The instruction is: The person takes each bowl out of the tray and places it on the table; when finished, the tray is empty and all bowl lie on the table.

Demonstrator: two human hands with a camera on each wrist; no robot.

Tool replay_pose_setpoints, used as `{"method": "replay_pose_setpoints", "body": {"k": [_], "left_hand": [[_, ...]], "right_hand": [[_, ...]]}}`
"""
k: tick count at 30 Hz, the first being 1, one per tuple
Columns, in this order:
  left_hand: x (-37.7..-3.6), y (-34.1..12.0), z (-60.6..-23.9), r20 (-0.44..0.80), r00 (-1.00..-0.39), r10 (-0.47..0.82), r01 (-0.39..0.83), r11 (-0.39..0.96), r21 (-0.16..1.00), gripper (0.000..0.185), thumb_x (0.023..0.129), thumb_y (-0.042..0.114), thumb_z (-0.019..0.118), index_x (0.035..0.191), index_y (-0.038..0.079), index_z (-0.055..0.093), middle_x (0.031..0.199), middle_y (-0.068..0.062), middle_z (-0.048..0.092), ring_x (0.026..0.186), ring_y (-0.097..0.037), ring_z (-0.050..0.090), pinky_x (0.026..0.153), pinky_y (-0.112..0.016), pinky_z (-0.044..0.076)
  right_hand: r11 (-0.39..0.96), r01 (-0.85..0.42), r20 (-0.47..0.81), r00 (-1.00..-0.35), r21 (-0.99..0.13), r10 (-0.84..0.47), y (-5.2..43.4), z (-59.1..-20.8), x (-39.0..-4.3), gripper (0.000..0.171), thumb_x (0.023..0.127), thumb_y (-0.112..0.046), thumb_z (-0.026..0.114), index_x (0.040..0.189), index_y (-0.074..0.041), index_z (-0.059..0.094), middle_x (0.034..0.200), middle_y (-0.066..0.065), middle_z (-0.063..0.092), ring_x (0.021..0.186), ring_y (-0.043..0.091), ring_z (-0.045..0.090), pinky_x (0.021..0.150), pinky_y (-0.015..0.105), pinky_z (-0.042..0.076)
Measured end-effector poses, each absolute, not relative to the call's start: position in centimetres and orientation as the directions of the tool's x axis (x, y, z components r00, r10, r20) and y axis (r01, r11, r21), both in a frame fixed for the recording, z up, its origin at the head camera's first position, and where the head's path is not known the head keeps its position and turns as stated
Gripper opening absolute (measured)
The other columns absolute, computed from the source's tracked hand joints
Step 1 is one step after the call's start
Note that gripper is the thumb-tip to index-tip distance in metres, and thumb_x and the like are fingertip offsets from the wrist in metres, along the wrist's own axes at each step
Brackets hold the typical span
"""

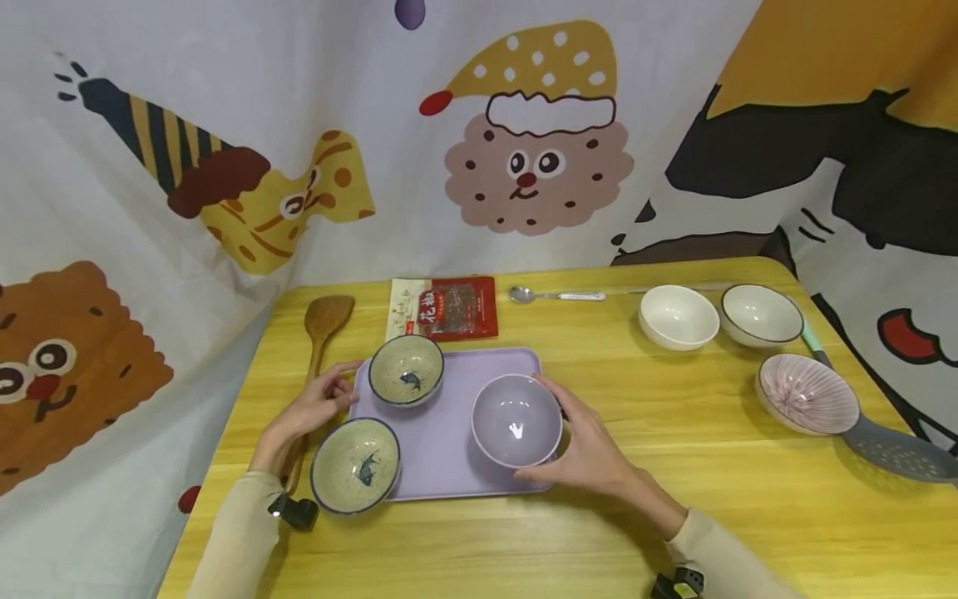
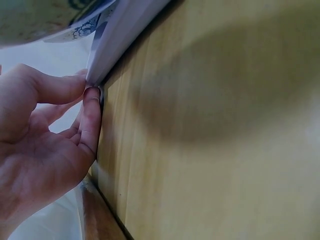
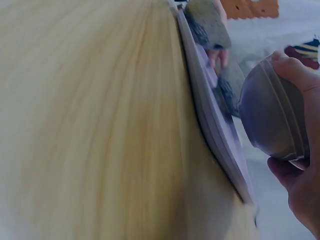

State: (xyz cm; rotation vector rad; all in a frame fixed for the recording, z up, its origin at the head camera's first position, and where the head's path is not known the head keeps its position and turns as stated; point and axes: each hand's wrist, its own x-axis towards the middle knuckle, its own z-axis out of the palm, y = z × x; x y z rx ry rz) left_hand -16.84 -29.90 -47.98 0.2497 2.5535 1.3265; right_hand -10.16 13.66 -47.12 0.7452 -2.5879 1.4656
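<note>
A lilac bowl is gripped at its right side by my right hand, thumb and fingers spread round it. In the right wrist view the bowl is held above the lilac tray. My left hand is at the left edge of the tray; in the left wrist view its thumb and fingers pinch the rim. On the tray's back left corner stands a beige bowl with a blue fish. A second fish bowl overlaps the front left corner.
A wooden spatula lies left of the tray. Behind are a red spice packet and a metal spoon. At right stand a white bowl, a dark-rimmed bowl and a striped bowl beside a grey slotted turner.
</note>
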Motion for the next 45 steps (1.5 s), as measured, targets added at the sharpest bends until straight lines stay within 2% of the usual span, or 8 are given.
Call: {"method": "replay_pose_setpoints", "body": {"k": [5,11,15,24,29,31,38,45], "left_hand": [[-16.9,-29.9,-47.9,-0.145,-0.954,0.263,0.035,0.577,0.816,0.057,0.095,-0.002,0.059,0.149,-0.003,0.042,0.095,-0.017,0.058,0.079,-0.013,0.052,0.068,-0.022,0.045],[-16.9,-29.9,-47.7,-0.148,-0.954,0.261,0.031,0.578,0.815,0.057,0.095,-0.002,0.059,0.15,-0.002,0.042,0.096,-0.018,0.058,0.079,-0.014,0.052,0.068,-0.021,0.045],[-16.7,-29.8,-47.6,-0.157,-0.951,0.266,0.026,0.574,0.819,0.057,0.096,-0.001,0.059,0.15,-0.002,0.042,0.097,-0.018,0.058,0.08,-0.016,0.052,0.068,-0.022,0.045],[-16.7,-29.8,-48.0,-0.149,-0.952,0.267,0.035,0.578,0.815,0.055,0.096,-0.001,0.059,0.149,-0.004,0.042,0.096,-0.018,0.058,0.079,-0.014,0.052,0.068,-0.022,0.045],[-16.8,-29.9,-48.1,-0.136,-0.954,0.268,0.045,0.575,0.817,0.055,0.095,-0.002,0.059,0.148,-0.004,0.043,0.094,-0.017,0.058,0.078,-0.012,0.052,0.067,-0.021,0.045],[-16.8,-29.9,-48.1,-0.137,-0.954,0.267,0.043,0.573,0.819,0.056,0.095,-0.003,0.059,0.148,-0.003,0.043,0.094,-0.017,0.058,0.078,-0.011,0.052,0.067,-0.021,0.045],[-16.8,-29.9,-48.0,-0.127,-0.953,0.275,0.055,0.57,0.82,0.056,0.095,-0.002,0.059,0.148,-0.004,0.043,0.094,-0.017,0.058,0.078,-0.011,0.052,0.067,-0.021,0.045],[-16.7,-29.8,-47.9,-0.122,-0.954,0.273,0.059,0.571,0.819,0.055,0.095,-0.002,0.059,0.148,-0.005,0.043,0.095,-0.018,0.058,0.078,-0.011,0.052,0.067,-0.021,0.045]], "right_hand": [[0.447,-0.415,0.306,-0.904,-0.792,-0.298,15.4,-46.9,-10.3,0.123,0.053,-0.037,0.101,0.155,-0.014,0.037,0.143,0.007,0.056,0.125,0.024,0.059,0.1,0.042,0.053],[0.493,-0.381,0.316,-0.924,-0.782,-0.213,17.6,-47.1,-10.2,0.123,0.052,-0.031,0.103,0.155,-0.011,0.038,0.146,0.009,0.054,0.125,0.024,0.058,0.102,0.017,0.044],[0.507,-0.364,0.323,-0.931,-0.782,-0.17,19.1,-47.3,-10.1,0.123,0.052,-0.028,0.103,0.155,-0.012,0.038,0.147,0.012,0.053,0.125,0.025,0.056,0.101,0.007,0.039],[0.521,-0.302,0.31,-0.948,-0.798,-0.074,22.7,-47.6,-9.6,0.123,0.052,-0.018,0.102,0.156,-0.01,0.036,0.147,0.016,0.052,0.121,0.006,0.053,0.098,0.004,0.039],[0.524,-0.257,0.286,-0.958,-0.812,-0.026,24.2,-47.5,-9.2,0.122,0.055,-0.013,0.101,0.157,-0.01,0.035,0.147,0.018,0.05,0.123,0.018,0.054,0.097,0.004,0.039],[0.531,-0.242,0.284,-0.959,-0.812,-0.003,24.9,-47.5,-9.1,0.121,0.055,-0.012,0.101,0.156,-0.01,0.036,0.146,0.02,0.05,0.122,0.018,0.055,0.096,0.003,0.039],[0.566,-0.185,0.283,-0.955,-0.803,0.09,27.1,-47.9,-8.6,0.12,0.055,-0.009,0.1,0.156,-0.012,0.036,0.143,0.022,0.051,0.115,-0.011,0.048,0.092,0.0,0.038],[0.582,-0.11,0.266,-0.945,-0.806,0.19,28.7,-48.1,-8.1,0.117,0.058,-0.007,0.098,0.157,-0.013,0.036,0.143,0.025,0.052,0.111,-0.012,0.047,0.088,0.0,0.04]]}}
